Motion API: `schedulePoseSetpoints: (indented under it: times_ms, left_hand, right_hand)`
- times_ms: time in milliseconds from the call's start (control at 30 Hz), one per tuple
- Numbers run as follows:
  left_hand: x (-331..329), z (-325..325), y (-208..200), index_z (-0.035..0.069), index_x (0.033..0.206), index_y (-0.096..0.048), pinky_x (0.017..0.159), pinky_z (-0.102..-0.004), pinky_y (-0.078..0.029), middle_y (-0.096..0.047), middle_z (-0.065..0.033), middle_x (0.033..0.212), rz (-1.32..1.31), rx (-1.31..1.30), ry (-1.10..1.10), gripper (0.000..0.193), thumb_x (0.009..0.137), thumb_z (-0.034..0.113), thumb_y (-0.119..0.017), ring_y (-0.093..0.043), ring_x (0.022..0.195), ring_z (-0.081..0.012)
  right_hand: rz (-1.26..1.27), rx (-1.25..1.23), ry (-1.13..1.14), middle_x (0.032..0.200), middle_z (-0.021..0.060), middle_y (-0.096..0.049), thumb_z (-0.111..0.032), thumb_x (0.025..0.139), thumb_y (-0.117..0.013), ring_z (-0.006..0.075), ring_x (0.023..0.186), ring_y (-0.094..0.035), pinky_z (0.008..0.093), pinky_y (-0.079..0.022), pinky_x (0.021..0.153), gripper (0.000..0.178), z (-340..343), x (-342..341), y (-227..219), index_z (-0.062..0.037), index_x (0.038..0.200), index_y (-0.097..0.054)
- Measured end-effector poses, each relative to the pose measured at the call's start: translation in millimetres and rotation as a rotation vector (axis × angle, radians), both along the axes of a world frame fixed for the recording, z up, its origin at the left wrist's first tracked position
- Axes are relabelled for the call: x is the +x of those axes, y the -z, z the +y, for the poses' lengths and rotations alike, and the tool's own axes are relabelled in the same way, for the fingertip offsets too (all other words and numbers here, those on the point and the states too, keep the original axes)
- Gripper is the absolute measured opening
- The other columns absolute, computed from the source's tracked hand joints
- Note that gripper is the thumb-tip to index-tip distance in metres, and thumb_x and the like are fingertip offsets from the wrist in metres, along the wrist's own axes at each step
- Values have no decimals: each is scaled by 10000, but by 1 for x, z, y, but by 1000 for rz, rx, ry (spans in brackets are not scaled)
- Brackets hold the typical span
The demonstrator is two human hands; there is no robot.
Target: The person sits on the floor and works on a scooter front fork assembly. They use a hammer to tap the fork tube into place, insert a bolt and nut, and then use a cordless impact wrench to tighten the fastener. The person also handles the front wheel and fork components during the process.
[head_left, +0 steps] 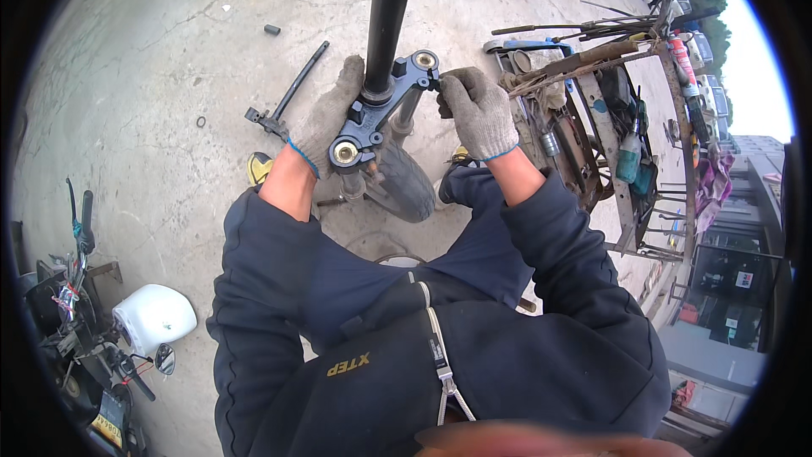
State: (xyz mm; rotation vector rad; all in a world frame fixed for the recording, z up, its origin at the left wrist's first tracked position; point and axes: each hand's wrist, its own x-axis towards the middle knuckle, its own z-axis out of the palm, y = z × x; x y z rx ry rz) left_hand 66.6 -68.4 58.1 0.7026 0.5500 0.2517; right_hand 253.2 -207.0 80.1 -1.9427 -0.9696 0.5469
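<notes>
A motorcycle front fork stands upright before me, its dark fork yoke (372, 123) crossing on a slant. A long black steering tube (389, 25) rises from the yoke toward the top of the view. My left hand (328, 123), in a grey knitted glove, is closed around the yoke's left side. At the yoke's far right end, my gloved right hand (478, 110) has its fingers pinched beside a small dark part (433, 84); what they hold is hidden. Below the yoke are a fork leg (408, 110) and a tyre (404, 182), between my legs.
On the concrete floor at left lie a black rod with a bracket (302, 76), a short dark cylinder (271, 30) and a small ring (201, 122). A rusty metal rack (626, 144) loaded with tools and bottles stands at right. A motorcycle with a white cowl (155, 318) is at lower left.
</notes>
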Motion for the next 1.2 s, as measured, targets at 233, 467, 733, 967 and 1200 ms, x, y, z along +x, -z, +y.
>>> schedulePoseSetpoints:
  times_ms: [233,467,733,967,1200]
  left_hand:
    - [2,4,4,82,1087,-587,327,-309,-527,-655,-136,651,-53,-43,45,596,1032,659,-451,-646,436,-219]
    - [2,3,1,87,1082,-577,324,-311,-522,-654,-143,648,-20,-7,34,614,1023,683,-442,-643,430,-226]
    - [3,2,6,63,1066,-594,323,-320,-525,-657,-162,645,-41,32,43,656,1014,698,-440,-646,427,-244]
    - [4,5,19,20,1039,-668,327,-336,-547,-673,-170,654,-64,-107,66,828,961,797,-390,-649,419,-265]
    - [-1,15,34,12,988,-649,281,-286,-451,-648,-166,698,-13,-28,37,827,943,807,-427,-563,374,-207]
  right_hand:
    - [631,-116,146,752,102,-642,-454,1064,-491,176,619,-616,324,-528,550,544,8,-1,-8,45,902,-639]
    - [-249,-58,-69,887,98,-723,-198,1011,-657,136,792,-682,306,-550,724,259,-4,8,-12,19,1140,-715]
    - [-282,63,-39,818,99,-692,-184,1025,-591,144,736,-664,299,-538,685,243,0,5,7,34,1026,-699]
    - [-146,-114,-190,1026,148,-705,-351,1015,-568,249,955,-680,373,-535,839,380,-10,25,-16,-14,1129,-701]
    - [-1007,-173,450,1299,155,-661,-100,830,-691,348,1238,-611,446,-485,1077,433,-174,160,-27,-86,1263,-671]
